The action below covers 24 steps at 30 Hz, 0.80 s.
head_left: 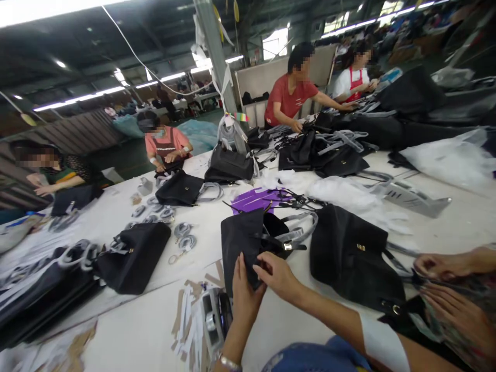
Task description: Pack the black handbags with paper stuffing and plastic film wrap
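Left hand (247, 289) has its fingers pointing away, right hand (279, 276) sits just beside it, fingers kinda bent, forearm (329, 306) slanting in.

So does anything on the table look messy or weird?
Yes, the brown and white paper strips near the left hand lie every which way on the table, looking scattered. Nothing looks clearly damaged.
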Each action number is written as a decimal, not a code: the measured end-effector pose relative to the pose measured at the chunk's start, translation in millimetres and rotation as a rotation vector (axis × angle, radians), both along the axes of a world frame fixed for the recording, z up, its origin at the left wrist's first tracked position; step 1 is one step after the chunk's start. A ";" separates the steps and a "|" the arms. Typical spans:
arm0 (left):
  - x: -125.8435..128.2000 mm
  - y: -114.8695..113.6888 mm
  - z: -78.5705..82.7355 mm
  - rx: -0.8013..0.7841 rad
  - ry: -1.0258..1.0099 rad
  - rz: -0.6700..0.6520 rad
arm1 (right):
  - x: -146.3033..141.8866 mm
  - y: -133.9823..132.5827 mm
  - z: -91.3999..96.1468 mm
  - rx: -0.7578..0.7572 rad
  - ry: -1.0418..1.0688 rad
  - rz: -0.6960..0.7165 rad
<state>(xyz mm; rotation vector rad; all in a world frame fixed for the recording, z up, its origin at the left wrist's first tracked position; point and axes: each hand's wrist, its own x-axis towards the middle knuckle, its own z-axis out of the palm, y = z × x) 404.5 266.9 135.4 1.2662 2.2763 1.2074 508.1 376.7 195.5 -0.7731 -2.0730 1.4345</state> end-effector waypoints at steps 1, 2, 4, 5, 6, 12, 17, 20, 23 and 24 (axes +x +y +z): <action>3.3 5.0 -3.8 0.004 -0.010 0.023 | 4.0 -7.5 -5.9 0.006 0.014 0.007; 5.5 9.7 -7.6 0.000 -0.027 0.038 | 8.6 -12.3 -9.3 0.006 0.030 0.027; 6.8 18.0 -14.7 -0.037 -0.084 0.041 | 20.7 -14.0 -12.3 -0.001 0.065 0.093; 6.3 21.4 -17.7 -0.061 -0.116 0.033 | 28.7 -11.5 -13.4 -0.004 0.081 0.126; 5.4 24.3 -20.5 -0.083 -0.142 0.025 | 38.0 -7.1 -15.1 0.001 0.093 0.143; 5.1 28.8 -30.1 -0.097 -0.149 0.016 | 93.8 47.1 -43.2 0.163 0.043 -0.261; 5.0 15.6 -32.7 -0.120 -0.126 -0.058 | 95.7 85.2 -74.3 -0.008 -0.052 -0.213; -14.1 10.3 -29.7 -0.148 -0.078 -0.153 | 88.6 84.0 -86.4 -0.353 -0.072 -0.057; -49.5 14.8 -19.9 -0.212 0.029 -0.212 | 83.9 67.4 -90.5 -0.514 -0.070 0.050; -61.9 18.0 -15.6 -0.259 0.074 -0.195 | 82.1 59.9 -90.5 -0.563 -0.067 0.087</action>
